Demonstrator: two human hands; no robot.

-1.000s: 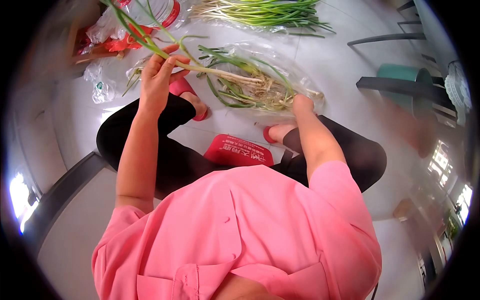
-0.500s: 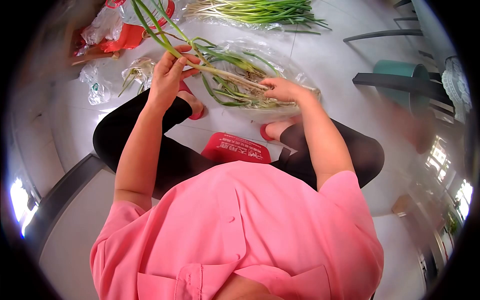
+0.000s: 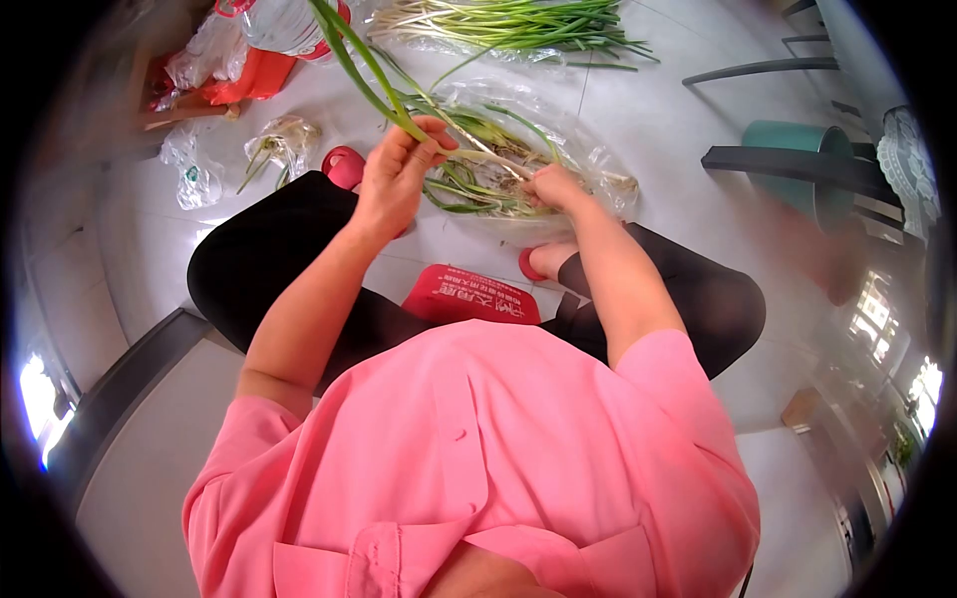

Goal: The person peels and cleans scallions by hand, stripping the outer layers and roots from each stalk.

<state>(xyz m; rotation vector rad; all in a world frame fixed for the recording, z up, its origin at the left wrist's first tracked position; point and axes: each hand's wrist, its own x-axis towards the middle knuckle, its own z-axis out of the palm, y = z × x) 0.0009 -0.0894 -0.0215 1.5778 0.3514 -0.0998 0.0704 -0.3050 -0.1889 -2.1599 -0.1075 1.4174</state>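
Observation:
A long green onion [image 3: 374, 78] runs from the top of the view down to my left hand [image 3: 397, 171], whose fingers are closed round its stalk. Its pale lower part slants right toward my right hand [image 3: 558, 187], which is closed at the root end; just what its fingertips pinch is partly hidden. Beneath both hands, more onions with tangled roots [image 3: 488, 195] lie on a clear plastic bag [image 3: 608, 164] on the floor. Beyond them rests a bundle of green onions [image 3: 518, 25] on plastic.
A large clear bottle [image 3: 284, 25] and a red bag [image 3: 257, 76] stand at the upper left. Small plastic bags [image 3: 191, 169] lie below them. A red printed item [image 3: 471, 295] is between my legs. On the right are a dark chair leg [image 3: 788, 159] and green bin [image 3: 797, 140].
My left hand has moved right and slightly down with the onion, closer to my right hand. My right hand has come from the bag's right part to the onion's root end.

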